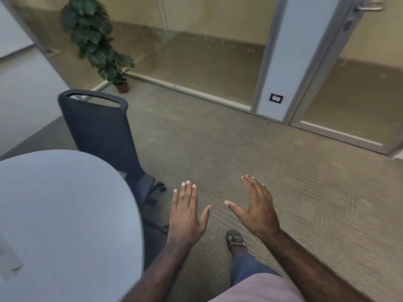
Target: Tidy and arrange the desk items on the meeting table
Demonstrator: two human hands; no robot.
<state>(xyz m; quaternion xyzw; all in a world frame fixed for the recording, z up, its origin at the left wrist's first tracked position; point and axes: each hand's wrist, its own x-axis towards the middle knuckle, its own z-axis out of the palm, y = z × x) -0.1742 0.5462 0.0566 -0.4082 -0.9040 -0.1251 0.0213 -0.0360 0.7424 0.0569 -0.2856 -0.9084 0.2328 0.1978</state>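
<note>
Both hands hang palm-down over the carpet [250,153], holding nothing: the left hand [185,216] has its fingers straight and close together, thumb out, just beside the rounded edge of the white counter [65,214]; the right hand [257,210] has its grip spread wide. A dark chair [100,127] stands against the counter's far edge. A potted plant [98,40] sits in the corner by the glass wall [207,51].

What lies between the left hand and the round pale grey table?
In the head view, only the dark grey office chair's wheeled base separates the open left hand from the round pale grey table.
</note>
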